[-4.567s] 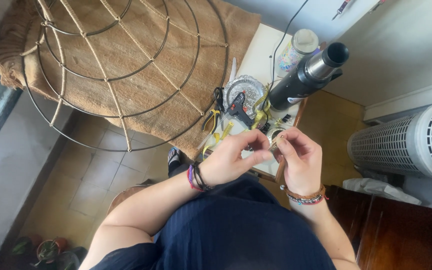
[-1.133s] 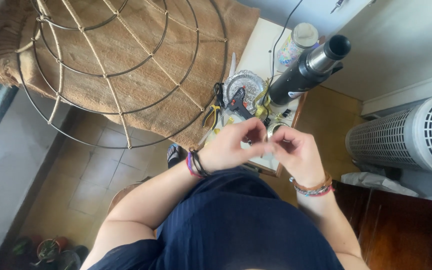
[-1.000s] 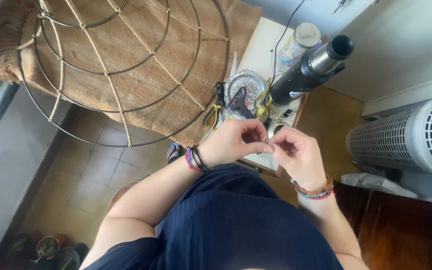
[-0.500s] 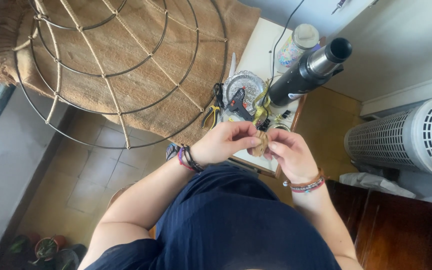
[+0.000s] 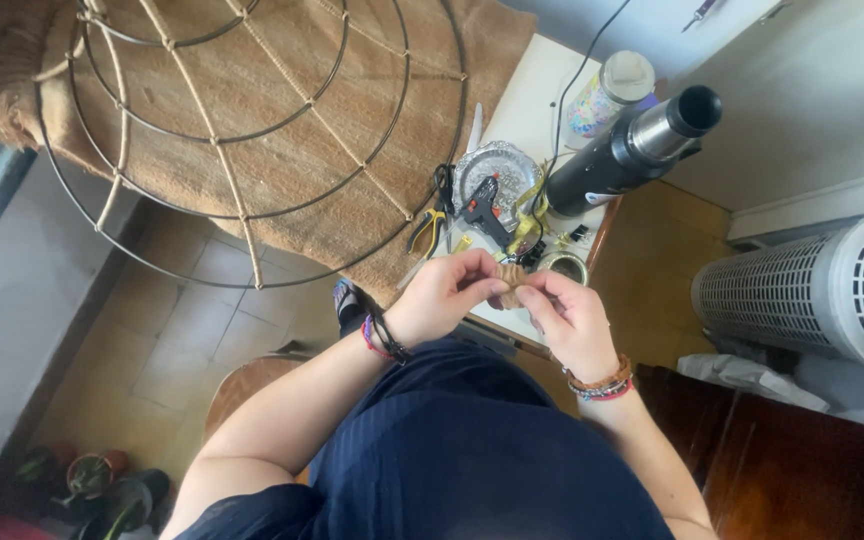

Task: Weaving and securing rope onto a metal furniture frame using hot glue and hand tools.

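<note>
My left hand (image 5: 444, 295) and my right hand (image 5: 564, 315) meet in front of my chest, over the near edge of a small white table (image 5: 527, 110). Both pinch a small tan piece of burlap or twine (image 5: 512, 277) between their fingertips. Beaded bracelets sit on both wrists. A large round wire frame (image 5: 252, 140) wrapped in places with twine rests on a sheet of burlap (image 5: 282, 90) to the left of my hands.
On the table lie a black glue gun (image 5: 482, 205) on a foil dish, yellow-handled pliers (image 5: 424, 228), a tape roll (image 5: 564, 266), a black and silver flask (image 5: 632, 155) and a patterned bottle (image 5: 607, 92). A white grilled heater (image 5: 822, 290) stands right. Potted plants (image 5: 92, 480) sit on the floor.
My hands have drawn closer together and now both pinch the small tan piece. The view has shifted slightly.
</note>
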